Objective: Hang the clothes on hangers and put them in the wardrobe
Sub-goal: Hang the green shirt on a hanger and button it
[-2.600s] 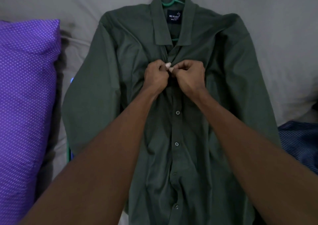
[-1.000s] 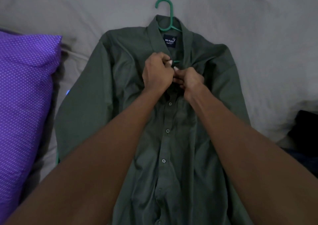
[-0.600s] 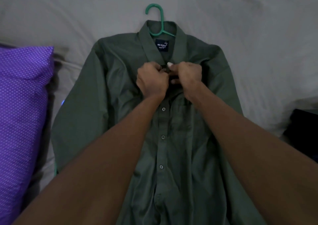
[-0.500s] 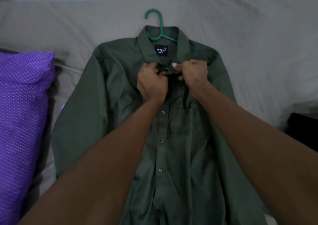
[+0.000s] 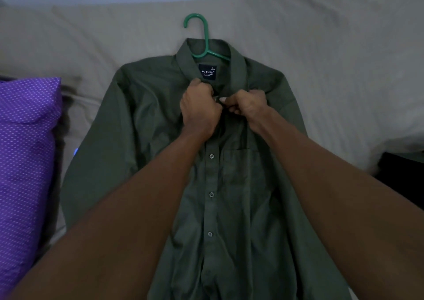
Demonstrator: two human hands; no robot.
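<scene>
A dark green button-up shirt (image 5: 142,127) lies flat on the beige bed sheet, front up, with a green plastic hanger (image 5: 206,40) inside it; the hook sticks out above the collar. My left hand (image 5: 199,109) and my right hand (image 5: 246,103) meet just below the collar and pinch the two front edges of the shirt at the top of the placket. Below my hands the buttons run down the closed front. A dark label sits inside the collar.
A purple dotted pillow (image 5: 25,150) lies along the left side of the beige sheet (image 5: 344,70). A dark piece of cloth (image 5: 403,176) shows at the right edge. A pale wall runs behind the bed.
My hands have moved up the shirt front from the chest to the collar area, still pinching the placket. The camera has tilted up, so the hanger hook and wall show.
</scene>
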